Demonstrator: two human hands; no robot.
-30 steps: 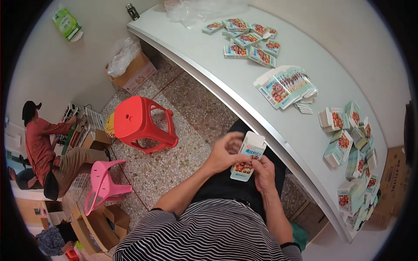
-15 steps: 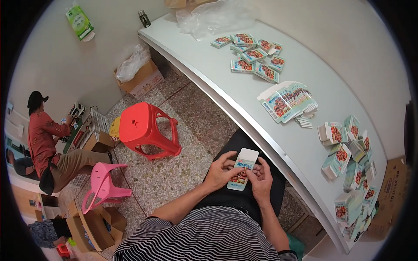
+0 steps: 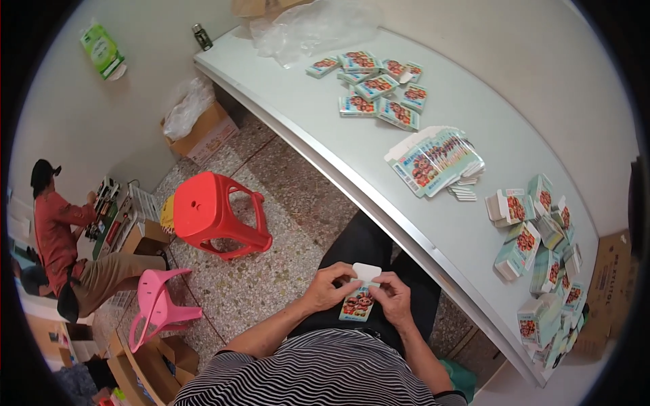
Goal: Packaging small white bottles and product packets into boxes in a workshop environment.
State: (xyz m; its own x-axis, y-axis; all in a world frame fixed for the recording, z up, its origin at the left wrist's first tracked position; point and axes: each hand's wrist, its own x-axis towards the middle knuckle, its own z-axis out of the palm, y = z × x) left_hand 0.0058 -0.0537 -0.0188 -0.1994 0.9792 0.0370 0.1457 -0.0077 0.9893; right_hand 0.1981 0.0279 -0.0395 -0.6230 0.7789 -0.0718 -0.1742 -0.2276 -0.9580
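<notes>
Over my lap, a small printed carton point(image 3: 356, 306) in white and pale green, with a colourful picture, is between my two hands. Its white end flap point(image 3: 366, 271) stands up, away from me. My left hand point(image 3: 330, 287) pinches the upper left edge, thumb on the front. On the upper right edge my right hand point(image 3: 393, 298) has its thumb and fingers, close to the flap. On the table to the right lies a fanned stack of flat cartons point(image 3: 433, 162). What is inside the held carton cannot be seen.
Filled-out cartons point(image 3: 376, 86) lie loosely at the table's far end, with clear plastic point(image 3: 315, 30) behind. More cartons point(image 3: 518, 250) pile up at right. A red stool point(image 3: 203, 210), a pink chair point(image 3: 159, 304) and open boxes point(image 3: 156, 358) stand left. Another person point(image 3: 57, 230) works beyond.
Both hands have moved up to the carton's flap end, and the carton has come slightly nearer to my body. The whole view has shifted a little.
</notes>
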